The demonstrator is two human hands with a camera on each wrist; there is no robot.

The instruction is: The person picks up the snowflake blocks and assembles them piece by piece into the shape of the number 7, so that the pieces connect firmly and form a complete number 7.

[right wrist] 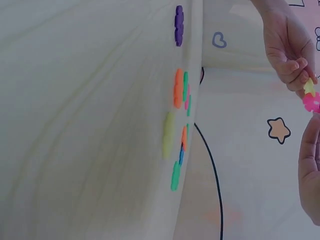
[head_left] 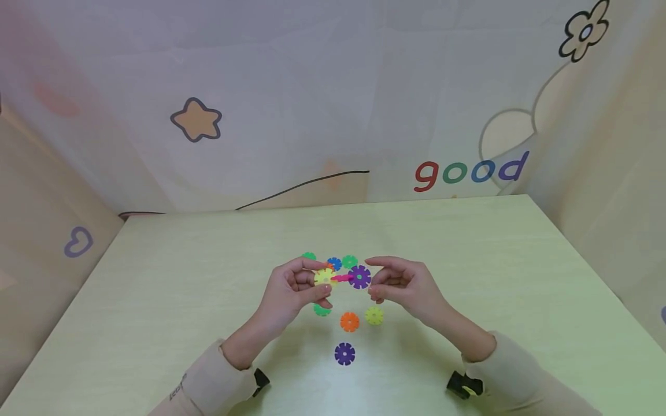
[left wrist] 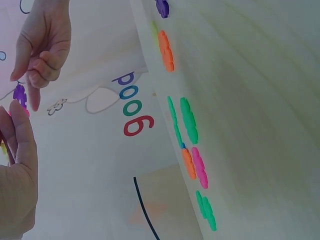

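In the head view, the left hand (head_left: 286, 289) pinches a yellow, round, notched plastic disc (head_left: 324, 276) between thumb and fingertips, above the middle of the desk (head_left: 198, 271). A bright pink notched plastic disc (head_left: 341, 278), edge-on, bridges it to a purple, round, notched plastic disc (head_left: 359, 277) on the right. The right hand (head_left: 408, 284) has its thumb and forefinger spread at the purple disc's right edge; whether they touch it is hard to tell. Gripping the row by its left end seems to leave the pink link uncovered.

Below, a loose purple disc (head_left: 344, 353) lies nearest; beyond it are a flat orange disc (head_left: 350, 322), a yellow-green disc (head_left: 374, 315) to its right and a green disc (head_left: 322, 310) to its left. A blue disc (head_left: 334, 264) lies farther off.

In the left wrist view, a loose pink disc (left wrist: 200, 167) rests on the desk beside a second orange disc (left wrist: 188, 164); both lie flat, presumably for steadiness.

In the right wrist view, the held pink disc shows its face between the hands, set crosswise to its neighbours, probably because their notches interlock.
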